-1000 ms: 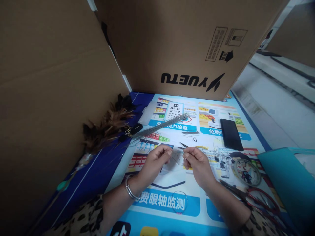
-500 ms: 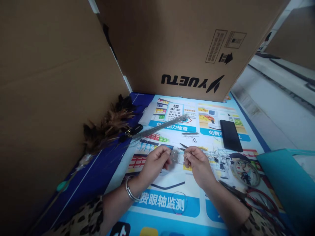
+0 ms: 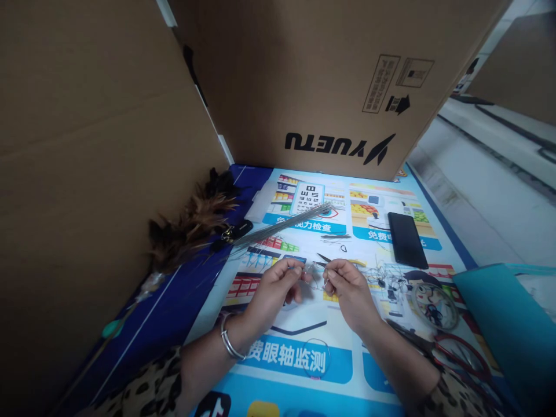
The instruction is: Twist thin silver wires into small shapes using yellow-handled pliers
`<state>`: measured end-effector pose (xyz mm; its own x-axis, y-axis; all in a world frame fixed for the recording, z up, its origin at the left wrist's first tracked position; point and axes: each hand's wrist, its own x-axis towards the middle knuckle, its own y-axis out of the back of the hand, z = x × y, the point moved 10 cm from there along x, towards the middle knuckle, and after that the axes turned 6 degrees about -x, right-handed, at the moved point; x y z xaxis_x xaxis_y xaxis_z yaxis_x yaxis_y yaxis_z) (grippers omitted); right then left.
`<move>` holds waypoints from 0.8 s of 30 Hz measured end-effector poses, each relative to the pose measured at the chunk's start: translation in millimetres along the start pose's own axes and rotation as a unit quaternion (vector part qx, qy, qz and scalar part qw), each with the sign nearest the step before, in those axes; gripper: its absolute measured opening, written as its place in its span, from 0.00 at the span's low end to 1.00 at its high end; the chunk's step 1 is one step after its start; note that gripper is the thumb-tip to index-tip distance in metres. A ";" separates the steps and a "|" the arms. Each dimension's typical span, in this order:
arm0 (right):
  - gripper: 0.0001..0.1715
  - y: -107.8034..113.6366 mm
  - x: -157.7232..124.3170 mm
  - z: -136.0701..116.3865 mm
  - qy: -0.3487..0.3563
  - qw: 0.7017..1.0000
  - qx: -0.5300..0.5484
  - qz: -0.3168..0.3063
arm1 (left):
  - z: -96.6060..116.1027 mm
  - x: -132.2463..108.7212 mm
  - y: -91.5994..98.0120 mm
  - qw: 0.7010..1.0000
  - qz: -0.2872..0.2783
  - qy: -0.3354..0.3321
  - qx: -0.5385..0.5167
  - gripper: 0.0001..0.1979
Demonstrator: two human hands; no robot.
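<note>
My left hand (image 3: pixel 278 286) and my right hand (image 3: pixel 347 286) meet over the printed mat (image 3: pixel 304 324), both pinched on a thin wire piece (image 3: pixel 313 277) stretched between their fingertips. The wire is fine and partly looped; its exact shape is hard to make out. A silver bangle (image 3: pixel 229 341) sits on my left wrist. Small pliers (image 3: pixel 325 258) lie just behind my hands. A wire ring (image 3: pixel 319 354) lies on the mat nearer to me.
A bundle of straight wires (image 3: pixel 282 225) and brown feathers (image 3: pixel 191 223) lie at the left. A black phone (image 3: pixel 407 239), a clear round container (image 3: pixel 435 304), red-handled scissors (image 3: pixel 460 353) and a teal folder (image 3: pixel 508 324) are at the right. Cardboard boxes (image 3: pixel 330 75) wall the back and left.
My hands have stayed in place, with small finger movements on the wire; the wire between them has shifted slightly.
</note>
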<state>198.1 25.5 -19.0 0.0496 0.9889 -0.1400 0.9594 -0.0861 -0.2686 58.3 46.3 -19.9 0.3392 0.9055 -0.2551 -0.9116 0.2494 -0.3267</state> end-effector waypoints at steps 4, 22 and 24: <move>0.04 -0.6 -0.2 0.5 -0.002 1.000 -0.001 -0.001 | -0.6 -3.0 2.0 0.998 0.025 0.014 -0.053 0.12; 0.05 1.5 0.0 0.2 0.011 0.999 -0.036 0.005 | -3.7 -0.7 -2.7 0.989 0.003 0.030 -0.143 0.09; 0.05 1.4 -0.1 0.2 0.009 0.999 -0.038 0.005 | -2.9 -0.9 -3.6 0.990 -0.001 0.027 -0.140 0.08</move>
<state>199.4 25.2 -19.6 0.0630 0.9902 -0.1250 0.9773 -0.0866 -0.1934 62.0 43.6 -21.1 0.3601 0.8833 -0.3002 -0.8137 0.1399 -0.5643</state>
